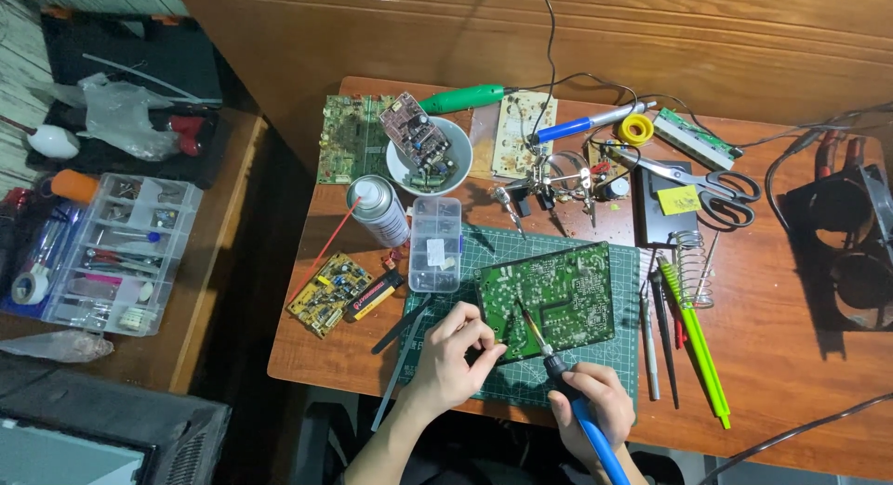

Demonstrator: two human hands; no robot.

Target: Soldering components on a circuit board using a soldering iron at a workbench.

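Note:
A green circuit board (558, 294) lies on a green cutting mat (521, 373) near the table's front edge. My right hand (593, 406) grips a blue-handled soldering iron (567, 383), and its tip rests on the board's lower left part. My left hand (451, 355) sits beside the board's left corner, thumb and fingers pinched together close to the iron's tip. Whether a thin solder wire is between those fingers is too small to tell.
A spray can (379, 208), a clear parts box (435, 243), a small yellow board (327, 294), a white bowl (430, 155) holding a board, scissors (716, 183), a helping-hands stand (558, 183), a second soldering iron (586, 124) and green and grey tools (693, 341) crowd the wooden table (791, 373). A clear organiser (121, 252) stands on the left desk.

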